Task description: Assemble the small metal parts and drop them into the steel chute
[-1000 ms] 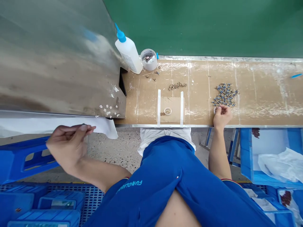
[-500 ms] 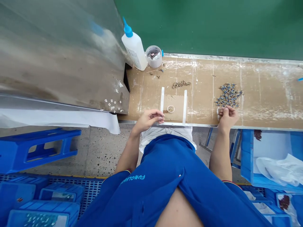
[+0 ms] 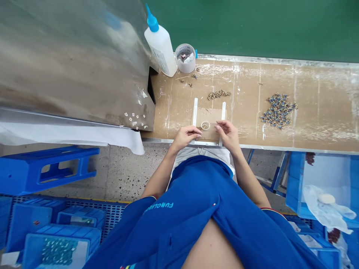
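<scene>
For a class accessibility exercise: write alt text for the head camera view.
Seen from above, a person's left hand and right hand pinch above a small round container on a taped cardboard pad, with small metal fittings heaped on the bench to the right.

A blue plastic stool [image 3: 47, 172] stands on the speckled concrete floor [image 3: 126, 175] above blue plastic crates [image 3: 57, 232].

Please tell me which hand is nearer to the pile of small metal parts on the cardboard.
The right hand is nearer, a little way from the pile of small metal parts and not touching it. The left hand is farther, on the far side of the small round dish.
</scene>
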The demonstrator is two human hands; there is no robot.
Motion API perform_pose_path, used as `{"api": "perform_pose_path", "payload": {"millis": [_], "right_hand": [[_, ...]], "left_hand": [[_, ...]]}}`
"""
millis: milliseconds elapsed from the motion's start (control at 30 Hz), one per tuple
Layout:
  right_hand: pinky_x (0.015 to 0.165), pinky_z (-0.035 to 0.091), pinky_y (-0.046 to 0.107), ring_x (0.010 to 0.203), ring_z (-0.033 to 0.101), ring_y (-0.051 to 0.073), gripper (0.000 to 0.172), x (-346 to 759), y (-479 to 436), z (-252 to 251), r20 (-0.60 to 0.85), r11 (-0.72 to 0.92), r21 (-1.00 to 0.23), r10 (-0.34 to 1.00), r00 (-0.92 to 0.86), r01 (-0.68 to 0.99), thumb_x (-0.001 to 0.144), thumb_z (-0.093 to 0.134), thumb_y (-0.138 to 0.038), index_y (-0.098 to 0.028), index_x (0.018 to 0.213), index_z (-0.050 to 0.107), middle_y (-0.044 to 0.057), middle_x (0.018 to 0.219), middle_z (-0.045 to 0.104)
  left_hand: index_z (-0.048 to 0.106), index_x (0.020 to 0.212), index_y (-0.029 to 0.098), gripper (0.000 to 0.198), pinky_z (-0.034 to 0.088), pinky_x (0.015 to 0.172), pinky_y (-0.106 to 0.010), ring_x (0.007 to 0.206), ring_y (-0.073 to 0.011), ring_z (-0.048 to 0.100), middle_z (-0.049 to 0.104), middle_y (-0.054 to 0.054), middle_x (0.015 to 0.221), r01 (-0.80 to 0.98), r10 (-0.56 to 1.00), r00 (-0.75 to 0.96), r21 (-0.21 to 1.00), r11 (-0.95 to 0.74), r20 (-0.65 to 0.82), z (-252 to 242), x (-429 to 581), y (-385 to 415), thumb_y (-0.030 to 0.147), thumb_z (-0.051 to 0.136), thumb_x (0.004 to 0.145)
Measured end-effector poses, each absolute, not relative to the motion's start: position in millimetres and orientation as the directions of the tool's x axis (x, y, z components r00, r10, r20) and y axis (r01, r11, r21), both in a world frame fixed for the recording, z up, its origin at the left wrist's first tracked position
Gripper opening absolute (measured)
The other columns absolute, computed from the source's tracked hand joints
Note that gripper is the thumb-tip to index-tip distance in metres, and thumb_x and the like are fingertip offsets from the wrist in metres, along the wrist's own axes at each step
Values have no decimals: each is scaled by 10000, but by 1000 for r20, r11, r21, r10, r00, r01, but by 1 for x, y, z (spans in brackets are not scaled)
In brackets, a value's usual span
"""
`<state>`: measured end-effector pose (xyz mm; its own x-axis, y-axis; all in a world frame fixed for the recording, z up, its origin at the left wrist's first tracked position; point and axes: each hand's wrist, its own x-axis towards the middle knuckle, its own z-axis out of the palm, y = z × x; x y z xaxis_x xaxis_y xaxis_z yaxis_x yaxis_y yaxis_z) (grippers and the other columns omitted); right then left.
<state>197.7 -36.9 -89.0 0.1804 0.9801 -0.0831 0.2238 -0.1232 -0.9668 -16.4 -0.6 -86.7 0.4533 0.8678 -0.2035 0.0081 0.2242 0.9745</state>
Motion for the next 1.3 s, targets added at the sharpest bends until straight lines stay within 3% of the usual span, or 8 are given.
{"api": "perform_pose_path", "payload": {"millis": [133,267,367,567,733,900,1067,1300], "right_hand": [[769,578,375,774,663,187,407,182,-23,-90,-83,-107,-961,991,103,254,845,684,-583,-214,1017,693,50,884,727],[697,546,341,805,636,189,277,183,-18,-86,24,-5,-930,997,75,367,886,661,-495,-225,845,712,60,910,692],[676,538,337,875,629,203,214,184,-18,-83,102,82,-902,994,25,424,893,663,-435,-242,826,725,71,985,668],[790,544,379,923,615,212,170,178,-15,-79,202,209,-815,977,-73,541,935,588,-331,-252,877,727,84,1080,641],[855,509,389,942,601,221,175,182,-16,-74,249,272,-735,960,-126,622,951,558,-291,-252,861,703,72,1014,631],[794,533,357,903,618,199,154,183,-15,-77,251,289,-779,957,-146,557,950,579,-288,-235,862,694,63,979,631],[713,541,328,880,659,196,199,180,-17,-73,273,241,-848,962,-1,473,950,615,-371,-227,839,694,65,935,683],[696,560,308,725,697,171,212,175,-34,-54,128,83,-927,987,100,365,921,659,-405,-216,846,718,30,799,757]], "left_hand": [[735,839,124,258,547,689,-269,703,-143,654,727,-62,809,11,878,428,973,232,-215,-93,-16,-4,337,781,699],[703,827,124,271,521,655,-252,673,-135,633,702,-44,762,38,877,422,971,234,-228,-100,-15,-6,357,773,708],[685,807,126,277,499,628,-239,664,-127,618,688,-41,763,54,873,433,974,222,-223,-102,-15,-5,375,766,718],[686,814,127,262,507,634,-243,657,-126,617,691,-44,773,73,876,435,978,194,-206,-100,-15,-5,372,748,742],[694,820,123,249,501,609,-241,620,-124,605,688,-40,734,80,879,432,980,183,-200,-101,-14,-6,358,748,754],[713,837,123,252,493,594,-226,611,-115,605,703,-38,745,98,889,426,986,138,-167,-103,-14,-6,363,744,769],[721,827,128,241,488,599,-225,622,-117,604,706,-39,744,124,894,427,988,93,-138,-104,-14,-7,364,739,783],[731,819,129,202,479,609,-225,632,-116,605,723,-42,763,129,898,426,990,64,-114,-102,-14,-6,328,738,784]]}}
